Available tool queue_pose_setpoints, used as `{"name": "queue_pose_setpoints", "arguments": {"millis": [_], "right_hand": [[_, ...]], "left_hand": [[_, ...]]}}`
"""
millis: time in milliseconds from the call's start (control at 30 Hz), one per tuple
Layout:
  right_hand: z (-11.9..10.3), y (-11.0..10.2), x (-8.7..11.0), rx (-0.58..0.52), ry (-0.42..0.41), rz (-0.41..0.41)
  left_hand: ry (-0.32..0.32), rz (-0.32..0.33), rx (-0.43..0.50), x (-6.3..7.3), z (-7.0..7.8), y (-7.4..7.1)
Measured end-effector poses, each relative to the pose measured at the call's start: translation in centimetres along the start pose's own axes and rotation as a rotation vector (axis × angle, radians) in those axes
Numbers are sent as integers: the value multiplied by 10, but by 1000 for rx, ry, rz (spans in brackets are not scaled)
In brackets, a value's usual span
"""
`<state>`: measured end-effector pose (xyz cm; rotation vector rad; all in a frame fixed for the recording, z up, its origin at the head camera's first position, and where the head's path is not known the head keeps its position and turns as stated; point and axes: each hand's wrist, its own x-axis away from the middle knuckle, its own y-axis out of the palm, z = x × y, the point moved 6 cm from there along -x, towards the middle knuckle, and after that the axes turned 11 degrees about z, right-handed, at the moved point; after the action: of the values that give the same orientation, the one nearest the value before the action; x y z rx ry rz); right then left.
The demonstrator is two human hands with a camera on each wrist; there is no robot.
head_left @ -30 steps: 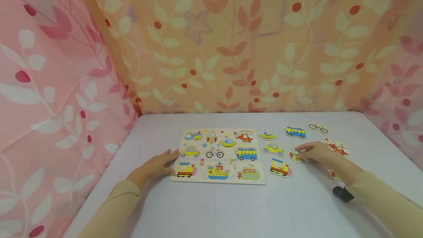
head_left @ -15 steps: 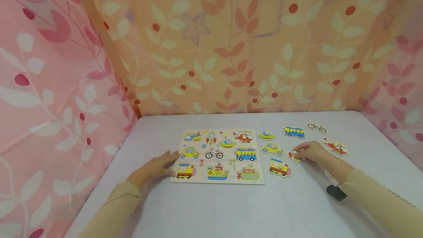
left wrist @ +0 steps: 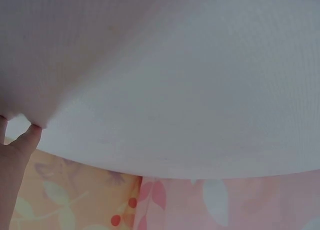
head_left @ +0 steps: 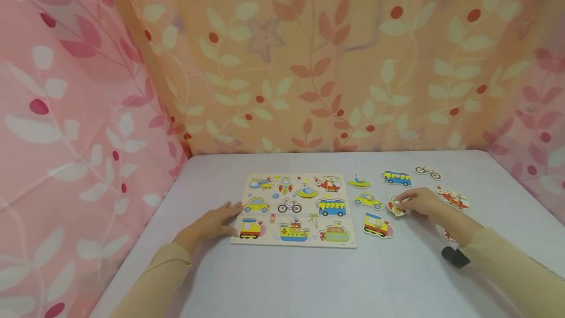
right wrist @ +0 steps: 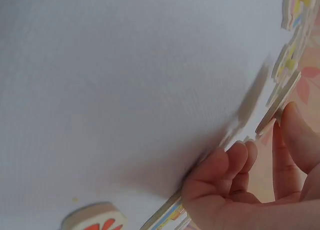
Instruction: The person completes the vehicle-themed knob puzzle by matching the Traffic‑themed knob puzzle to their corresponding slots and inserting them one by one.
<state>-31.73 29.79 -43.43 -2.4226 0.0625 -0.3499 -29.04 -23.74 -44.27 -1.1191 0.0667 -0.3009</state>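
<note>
Right hand (head_left: 419, 201) is pinching the rocket (head_left: 391, 204) with thumb and fingers, off to the right of the board (head_left: 309, 201). Tiny marks in the board's near right corner, too small to read tbh. Left hand (head_left: 215, 222) lies loose-fingered at its left edge. I count ten pictures on it, plus seven other pieces (head_left: 378, 228) on the right, one mostly behind the right arm (head_left: 507, 261).

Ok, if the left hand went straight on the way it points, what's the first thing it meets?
The puzzle board: its left edge lies right at the left hand, perhaps touching; depth there is hard to judge.
</note>
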Motion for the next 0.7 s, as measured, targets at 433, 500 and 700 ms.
{"name": "queue_pose_setpoints", "arguments": {"millis": [433, 500, 700], "right_hand": [[-18, -12, 5, 16, -38, -36], [-24, -11, 6, 8, -34, -45], [-43, -3, 10, -84, -55, -93]], "left_hand": [[-45, 5, 2, -3, -4, 6], [-44, 3, -1, -3, -4, 6], [-60, 1, -20, -3, -4, 6]]}}
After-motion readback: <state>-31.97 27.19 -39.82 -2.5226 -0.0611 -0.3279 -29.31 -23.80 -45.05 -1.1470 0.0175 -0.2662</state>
